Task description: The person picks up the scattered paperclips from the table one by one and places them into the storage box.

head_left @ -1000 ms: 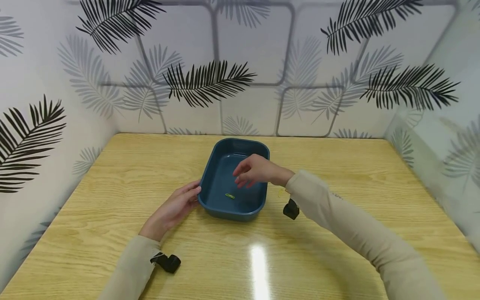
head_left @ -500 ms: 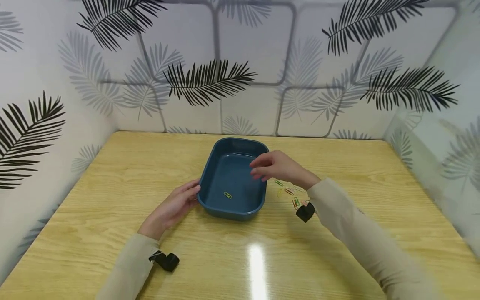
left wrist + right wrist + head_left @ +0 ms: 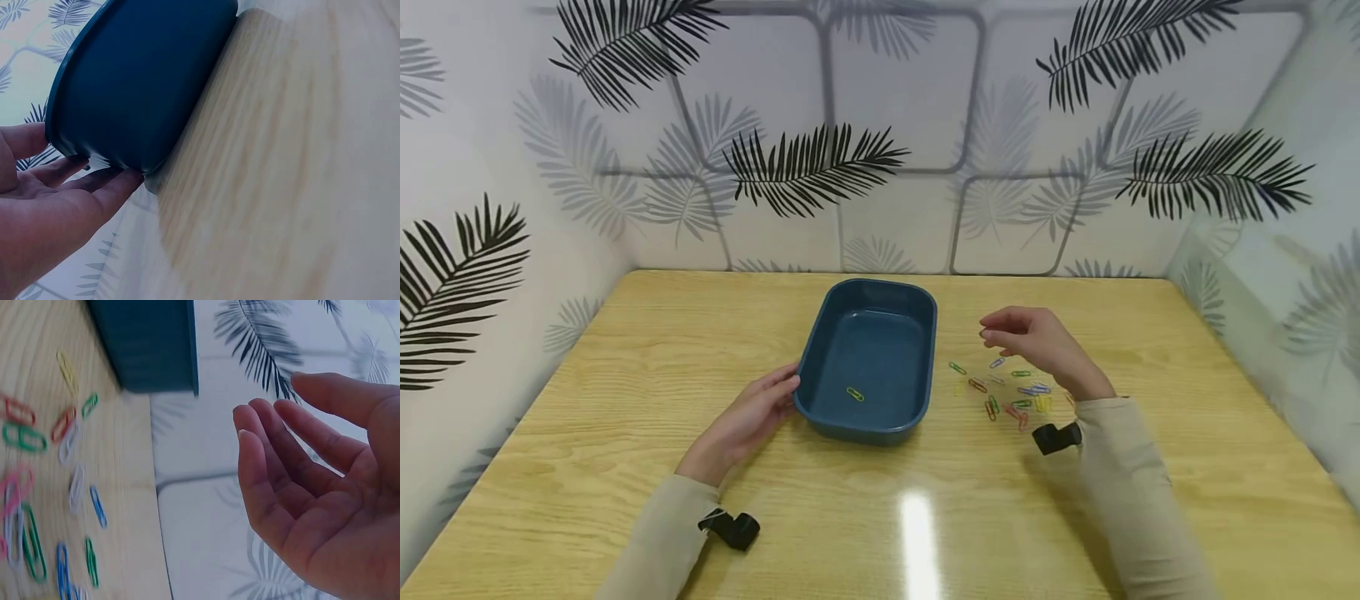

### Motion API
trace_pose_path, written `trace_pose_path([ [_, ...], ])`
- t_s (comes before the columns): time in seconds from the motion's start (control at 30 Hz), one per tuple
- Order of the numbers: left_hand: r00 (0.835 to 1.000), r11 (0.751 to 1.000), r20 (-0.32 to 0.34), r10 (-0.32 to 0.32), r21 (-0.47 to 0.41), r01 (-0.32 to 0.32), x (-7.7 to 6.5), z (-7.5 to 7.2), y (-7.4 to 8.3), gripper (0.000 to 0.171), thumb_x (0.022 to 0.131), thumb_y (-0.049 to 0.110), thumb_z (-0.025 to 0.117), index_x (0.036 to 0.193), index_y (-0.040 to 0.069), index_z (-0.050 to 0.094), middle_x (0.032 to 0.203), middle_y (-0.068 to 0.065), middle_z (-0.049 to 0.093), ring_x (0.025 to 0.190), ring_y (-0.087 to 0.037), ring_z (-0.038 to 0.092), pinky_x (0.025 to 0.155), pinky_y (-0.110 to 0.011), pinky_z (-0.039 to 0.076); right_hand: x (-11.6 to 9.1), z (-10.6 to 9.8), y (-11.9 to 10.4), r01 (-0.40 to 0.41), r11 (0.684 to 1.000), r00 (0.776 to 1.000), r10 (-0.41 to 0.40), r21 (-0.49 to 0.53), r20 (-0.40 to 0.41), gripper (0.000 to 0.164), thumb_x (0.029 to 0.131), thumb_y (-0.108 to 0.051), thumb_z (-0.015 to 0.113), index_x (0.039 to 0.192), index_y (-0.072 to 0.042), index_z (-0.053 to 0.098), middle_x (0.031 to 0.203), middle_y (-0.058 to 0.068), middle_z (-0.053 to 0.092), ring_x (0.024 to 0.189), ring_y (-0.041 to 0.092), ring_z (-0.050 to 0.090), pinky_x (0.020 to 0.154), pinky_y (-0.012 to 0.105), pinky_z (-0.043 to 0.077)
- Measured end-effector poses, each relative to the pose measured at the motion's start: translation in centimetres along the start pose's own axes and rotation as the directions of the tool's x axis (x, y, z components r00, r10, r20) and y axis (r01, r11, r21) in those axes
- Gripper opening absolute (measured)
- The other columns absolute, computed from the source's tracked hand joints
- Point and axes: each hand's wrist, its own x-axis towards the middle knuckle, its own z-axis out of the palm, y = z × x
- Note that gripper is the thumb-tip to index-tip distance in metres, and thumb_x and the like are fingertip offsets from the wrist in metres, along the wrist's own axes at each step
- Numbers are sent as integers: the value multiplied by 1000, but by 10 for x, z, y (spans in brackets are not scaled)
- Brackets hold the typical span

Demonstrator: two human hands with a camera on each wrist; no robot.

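Observation:
A dark blue plastic tray (image 3: 880, 350) stands on the wooden table, with one yellow paper clip (image 3: 855, 394) lying on its floor. At the tray's near left side, my left hand (image 3: 752, 421) holds the edge, thumb at the rim and fingers against the outer wall; the left wrist view shows the fingertips (image 3: 128, 181) low on that wall. My right hand (image 3: 1037, 342) hovers right of the tray, above the far side of a scatter of coloured paper clips (image 3: 1021, 404). Its fingers are loosely bent, thumb apart from them, and nothing is between them in the right wrist view.
The wooden table (image 3: 685, 333) reaches back to a wall covering (image 3: 902, 217) printed with leaves. Similar covering rises at both sides. Loose clips, including a green paper clip (image 3: 957, 367), lie near the tray's right wall.
My right hand has moved right, from above the tray to above the scattered paper clips, uncovering many of them. My left hand has stayed on the tray's edge.

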Motion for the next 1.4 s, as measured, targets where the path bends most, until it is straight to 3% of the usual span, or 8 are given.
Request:
trace_pose_path([
  [0.27,1000,1000,4,24,-13,-24,0,2,-5,52,106,13,35,150,-8,17,153,-27,24,132,-27,37,106,-32,35,-6,-33,22,-60,997,998,59,-38,-19,47,98,-22,60,134,7,51,128,25,55,112,39,55,92,50,47],
  [0.5,1000,1000,-2,31,3,-31,-2,-2,-1,52,107,15,35,151,-7,18,152,-27,25,129,-21,41,106,-32,34,-7,-54,48,-112,990,994,112,-90,-14,50,96,-19,61,133,12,48,127,28,54,110,37,57,91,45,49],
  [0.67,1000,1000,-6,19,11,-19,-4,-3,1,52,107,14,34,151,-7,17,152,-27,24,131,-24,38,105,-30,35,-12,-69,68,-164,979,986,166,-122,14,50,95,-18,64,131,12,49,123,27,57,104,32,60,88,41,51],
  [0.87,1000,1000,-5,8,16,-8,-3,-2,2,53,107,16,35,151,-6,17,153,-26,24,132,-25,37,106,-30,34,-21,-80,87,-277,947,952,293,-162,87,51,91,-17,69,128,13,49,113,19,62,96,23,61,83,38,52],
  [1.07,1000,1000,3,5,16,-5,-3,0,1,54,106,17,36,151,-7,18,152,-27,25,130,-23,40,105,-30,35,-25,-76,89,-273,903,933,333,-332,137,57,80,-23,81,117,10,54,111,25,57,100,32,54,84,42,47],
  [1.27,1000,1000,22,16,19,-16,-1,0,1,54,106,17,37,151,-7,17,151,-28,26,127,-20,43,105,-30,36,-27,-71,86,-211,863,952,289,-460,105,41,78,-20,81,100,7,59,98,20,60,89,31,54,79,43,45],
  [1.4,1000,1000,23,16,18,-17,-1,0,0,54,107,17,36,151,-7,17,151,-28,25,129,-21,42,105,-31,35,-28,-70,85,-214,864,957,279,-455,79,22,81,-12,76,87,4,63,84,10,61,77,23,52,69,35,44],
])
